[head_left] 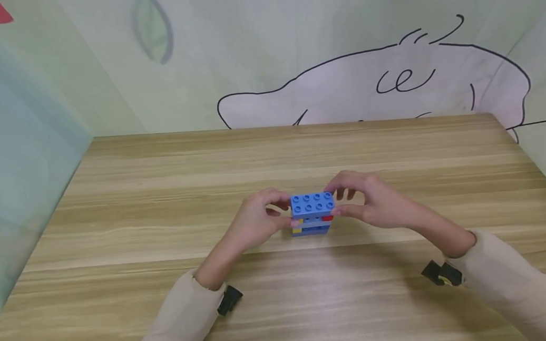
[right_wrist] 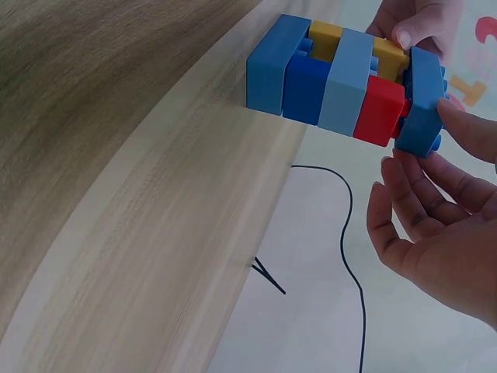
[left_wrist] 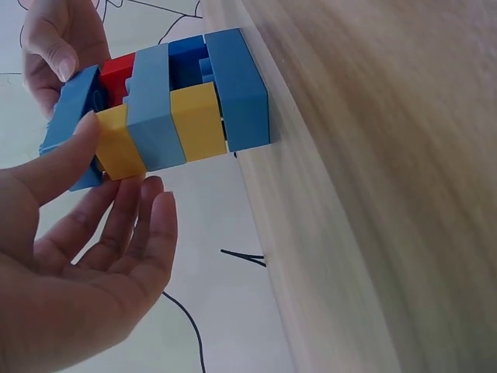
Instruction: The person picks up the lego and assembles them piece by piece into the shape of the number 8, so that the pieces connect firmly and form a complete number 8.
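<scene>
A stack of toy building bricks stands on the wooden table between both hands. Its top is a blue studded brick [head_left: 312, 203], with a narrow gap under it in the right wrist view. Beneath sit a yellow brick [left_wrist: 122, 146] and a red brick [right_wrist: 380, 109], then a light blue brick [left_wrist: 154, 116]. Lower down are another yellow brick [left_wrist: 199, 120] and a dark blue brick [right_wrist: 306, 89], on a blue base brick [left_wrist: 242, 93]. My left hand [head_left: 259, 219] pinches the stack's upper left end, thumb by the upper yellow brick. My right hand [head_left: 379, 200] pinches the top brick's right end.
The wood-grain table [head_left: 159, 173] reaches back to a wall [head_left: 268, 33] printed with line drawings. Small black devices are worn at the left wrist [head_left: 230, 300] and the right wrist [head_left: 443, 273], beside light sleeves.
</scene>
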Demonstrator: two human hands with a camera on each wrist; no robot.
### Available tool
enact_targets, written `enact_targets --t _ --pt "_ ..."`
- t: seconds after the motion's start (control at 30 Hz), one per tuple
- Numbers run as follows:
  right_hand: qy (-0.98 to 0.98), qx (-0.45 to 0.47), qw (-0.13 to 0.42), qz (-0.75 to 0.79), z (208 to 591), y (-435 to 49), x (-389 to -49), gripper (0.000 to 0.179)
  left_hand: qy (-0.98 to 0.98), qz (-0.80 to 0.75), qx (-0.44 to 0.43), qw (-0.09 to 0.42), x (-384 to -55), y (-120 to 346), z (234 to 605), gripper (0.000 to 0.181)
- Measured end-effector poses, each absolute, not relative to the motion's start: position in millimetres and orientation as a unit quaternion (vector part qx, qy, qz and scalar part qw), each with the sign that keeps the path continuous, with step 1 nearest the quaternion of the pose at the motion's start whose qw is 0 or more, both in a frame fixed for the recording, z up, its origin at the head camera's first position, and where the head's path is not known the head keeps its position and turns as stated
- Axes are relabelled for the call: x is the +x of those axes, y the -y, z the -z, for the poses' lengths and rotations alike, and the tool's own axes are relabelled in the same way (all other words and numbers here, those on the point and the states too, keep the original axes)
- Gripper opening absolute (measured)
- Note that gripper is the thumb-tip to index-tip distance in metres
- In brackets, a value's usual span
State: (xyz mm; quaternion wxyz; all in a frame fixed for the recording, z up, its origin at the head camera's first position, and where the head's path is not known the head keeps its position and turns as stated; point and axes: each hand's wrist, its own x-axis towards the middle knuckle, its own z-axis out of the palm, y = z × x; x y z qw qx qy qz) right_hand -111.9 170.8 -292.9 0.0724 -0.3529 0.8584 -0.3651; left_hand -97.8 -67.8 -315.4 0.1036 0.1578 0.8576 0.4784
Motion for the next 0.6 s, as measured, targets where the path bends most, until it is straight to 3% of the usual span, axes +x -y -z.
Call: enact_targets --t 0.43,0.6 --pt "-0.865 -0.342 0.081 0.358 291.2 -170.5 -111.3 0.031 -0.865 -0.452 0.171 0.135 -94.8 70.3 299.5 0.047" --pt "-0.867 -0.338 0.084 0.358 290.6 -170.0 -111.6 0.031 -0.863 -0.457 0.182 0.117 -93.1 71.6 291.5 0.037"
